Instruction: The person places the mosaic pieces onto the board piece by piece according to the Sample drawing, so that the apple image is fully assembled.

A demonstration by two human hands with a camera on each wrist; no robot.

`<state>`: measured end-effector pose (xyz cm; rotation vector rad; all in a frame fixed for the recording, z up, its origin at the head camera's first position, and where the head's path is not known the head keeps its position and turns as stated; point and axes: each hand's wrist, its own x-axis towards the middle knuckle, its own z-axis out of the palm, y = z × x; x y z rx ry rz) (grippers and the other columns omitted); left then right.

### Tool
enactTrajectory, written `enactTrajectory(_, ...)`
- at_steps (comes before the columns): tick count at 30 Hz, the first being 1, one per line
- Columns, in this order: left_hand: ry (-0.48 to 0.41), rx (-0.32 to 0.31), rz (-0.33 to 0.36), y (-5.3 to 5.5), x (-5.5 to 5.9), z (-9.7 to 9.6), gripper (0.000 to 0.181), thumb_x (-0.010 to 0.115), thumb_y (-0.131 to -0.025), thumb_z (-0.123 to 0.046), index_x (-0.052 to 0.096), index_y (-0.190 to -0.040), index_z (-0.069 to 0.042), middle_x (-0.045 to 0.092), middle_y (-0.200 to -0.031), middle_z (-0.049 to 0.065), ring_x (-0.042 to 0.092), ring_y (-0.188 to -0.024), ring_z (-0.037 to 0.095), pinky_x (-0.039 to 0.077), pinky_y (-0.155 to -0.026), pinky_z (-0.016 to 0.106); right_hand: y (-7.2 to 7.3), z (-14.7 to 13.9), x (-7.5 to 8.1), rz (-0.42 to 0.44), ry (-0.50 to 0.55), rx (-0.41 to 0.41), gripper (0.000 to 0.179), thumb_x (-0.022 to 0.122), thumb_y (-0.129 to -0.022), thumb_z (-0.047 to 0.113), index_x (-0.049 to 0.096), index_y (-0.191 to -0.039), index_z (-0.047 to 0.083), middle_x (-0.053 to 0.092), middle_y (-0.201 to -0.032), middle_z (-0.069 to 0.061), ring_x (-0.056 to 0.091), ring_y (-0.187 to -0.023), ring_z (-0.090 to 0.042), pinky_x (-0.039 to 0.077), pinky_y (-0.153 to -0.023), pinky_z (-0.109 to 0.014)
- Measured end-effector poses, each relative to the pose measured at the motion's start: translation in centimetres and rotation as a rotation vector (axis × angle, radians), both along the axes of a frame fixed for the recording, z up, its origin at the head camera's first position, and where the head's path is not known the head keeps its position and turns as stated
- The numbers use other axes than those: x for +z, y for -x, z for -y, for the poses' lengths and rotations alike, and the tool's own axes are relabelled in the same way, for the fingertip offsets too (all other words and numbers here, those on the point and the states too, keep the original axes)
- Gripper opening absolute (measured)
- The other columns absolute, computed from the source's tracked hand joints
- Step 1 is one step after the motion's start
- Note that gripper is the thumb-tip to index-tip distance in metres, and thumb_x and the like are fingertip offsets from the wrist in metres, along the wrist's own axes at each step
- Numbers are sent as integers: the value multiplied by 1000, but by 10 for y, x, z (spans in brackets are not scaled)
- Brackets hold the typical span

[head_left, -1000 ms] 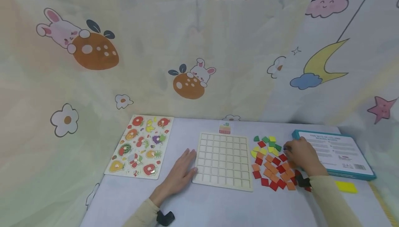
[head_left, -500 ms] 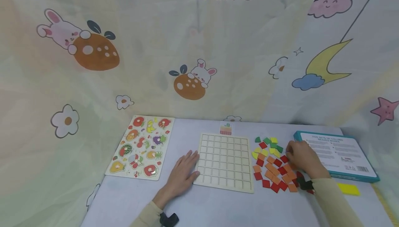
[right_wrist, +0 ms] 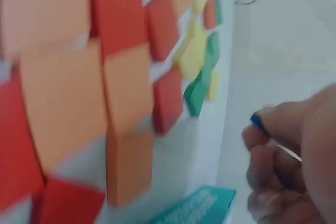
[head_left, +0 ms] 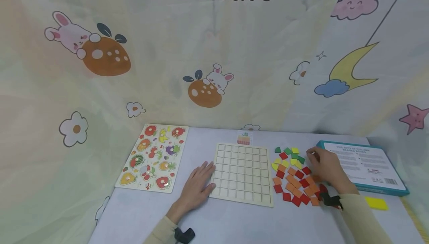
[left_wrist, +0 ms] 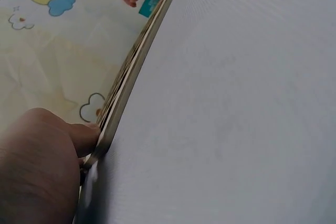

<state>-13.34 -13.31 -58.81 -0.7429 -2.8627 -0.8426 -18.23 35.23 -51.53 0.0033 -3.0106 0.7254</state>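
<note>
A pale wooden grid board (head_left: 241,175) lies on the white table. My left hand (head_left: 196,186) rests at its left edge with fingers extended; in the left wrist view the thumb (left_wrist: 84,137) touches the board's side. To the right of the board are red, orange, yellow and green tiles (head_left: 295,184), mostly squares. My right hand (head_left: 326,165) is just beyond them, beside the teal box. In the right wrist view it pinches a small blue piece (right_wrist: 257,121) between thumb and forefinger. Most of the piece is hidden by the fingers.
A fruit puzzle board (head_left: 151,158) lies at the left. Behind the grid board is a small picture card (head_left: 244,138). The teal and white box (head_left: 365,167) stands at the right, with a yellow block (head_left: 376,203) in front of it. A printed cloth (head_left: 161,50) hangs behind.
My right hand's fingertips have lifted a little away from the tiles toward the box. The left hand stays at the board's edge; the head view has shifted slightly.
</note>
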Motion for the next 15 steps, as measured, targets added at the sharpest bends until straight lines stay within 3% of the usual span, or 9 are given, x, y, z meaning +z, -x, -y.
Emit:
enactTrajectory(3, -3, 8, -5, 0, -1, 0, 64, 59, -106, -35, 43, -162, -11, 38, -172, 6, 28, -163, 29, 25, -133, 56, -2, 6, 2, -62, 61, -45, 34, 71, -103, 22, 66, -130, 1, 71, -105, -20, 61, -88, -27, 51, -66, -20)
enactTrajectory(6, -10, 13, -13, 0, -1, 0, 64, 61, -105, -32, 43, -162, -10, 39, -171, 6, 30, -162, 30, 26, -132, 56, -2, 13, 2, -60, 155, -102, 42, 69, -104, 34, 66, -134, 4, 73, -111, -21, 66, -94, -31, 50, -68, -17)
enactTrajectory(11, -19, 31, -17, 0, -1, -1, 65, 61, -104, -27, 41, -163, -7, 36, -173, 8, 28, -163, 31, 24, -133, 55, -1, 27, -1, 106, 427, -195, 69, 59, -102, 62, 60, -146, 8, 69, -137, -23, 61, -123, -35, 53, -85, -28)
enactTrajectory(15, -28, 37, -7, 0, -1, 0, 64, 62, -104, -25, 42, -162, -5, 35, -173, 9, 27, -163, 33, 24, -133, 55, 0, 44, -3, 173, 541, -213, 74, 60, -100, 66, 59, -147, 9, 68, -140, -21, 56, -120, -29, 53, -79, -27)
